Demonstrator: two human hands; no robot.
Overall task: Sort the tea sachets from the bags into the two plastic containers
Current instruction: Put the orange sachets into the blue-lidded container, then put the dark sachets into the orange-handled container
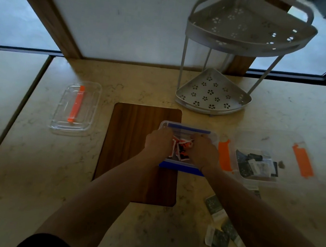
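Both hands in the blue-clipped container (189, 128).
Left hand (158, 143) and right hand (205, 150) curled around orange sachets (182, 148) inside it; dark sachets (255, 165) filled the orange-clipped container (257, 137) alongside.

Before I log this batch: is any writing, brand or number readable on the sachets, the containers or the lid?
No text can be read anywhere in this view.
Red-and-black sachets in the blue-clipped container: printing visible, too blurred to read.
Dark sachets in the orange-clipped container: white patches, illegible.
Loose dark sachets on the counter: pattern only, label ends unreadable.
Lid with orange clip: no marking visible.
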